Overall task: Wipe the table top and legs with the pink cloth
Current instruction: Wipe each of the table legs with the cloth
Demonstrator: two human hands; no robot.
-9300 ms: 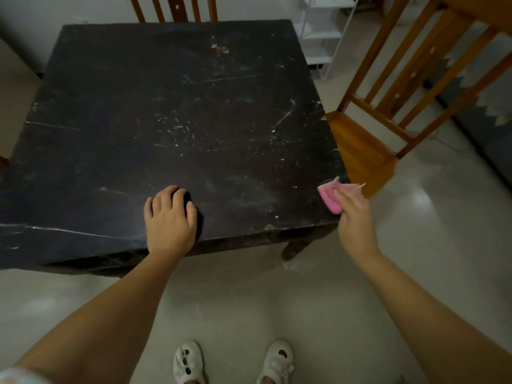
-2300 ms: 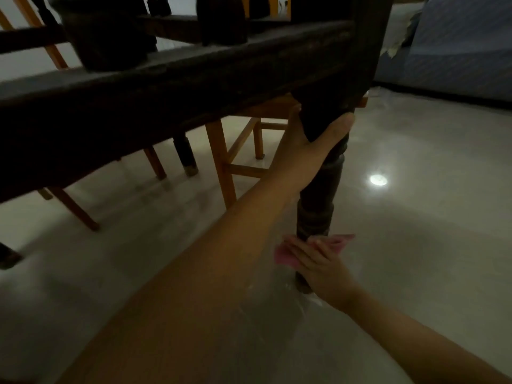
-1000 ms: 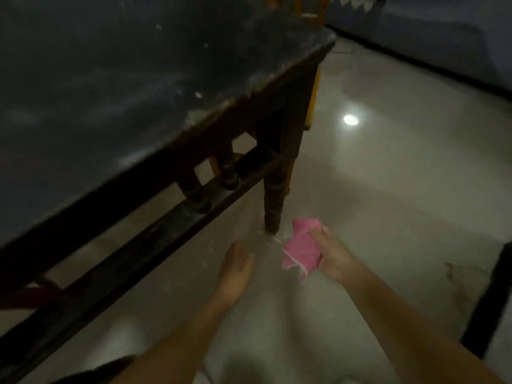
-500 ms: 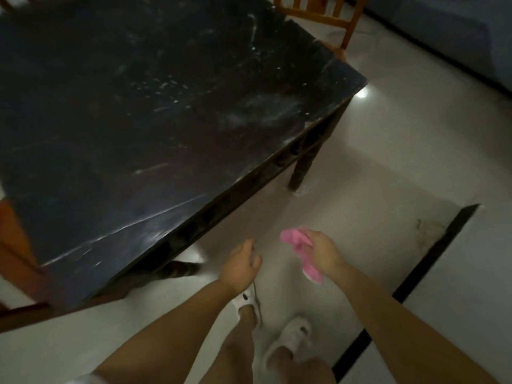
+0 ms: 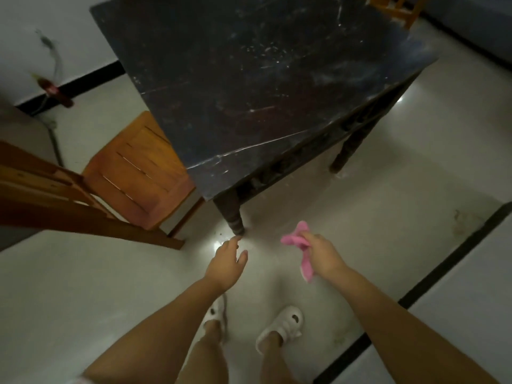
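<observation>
Two hands below the table corner

Two hands hang over the floor (image 5: 83, 286). My right hand (image 5: 322, 254) grips the cloth (image 5: 297, 242), bunched, its tail drooping beneath the fist. My left hand (image 5: 225, 263) is loose and bare, fingers pointing at the near leg (image 5: 231, 214), close by. One table (image 5: 263, 79), two legs visible; two chairs, one (image 5: 133, 167) left, one (image 5: 399, 6) far; two shoes.

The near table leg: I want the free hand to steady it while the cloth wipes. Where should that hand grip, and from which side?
Probably high on the near table leg, on the thick upper section under the corner, leaving the narrow turned foot for the pink cloth. The open left hand should come from the front; the chair crowds the left side.
</observation>
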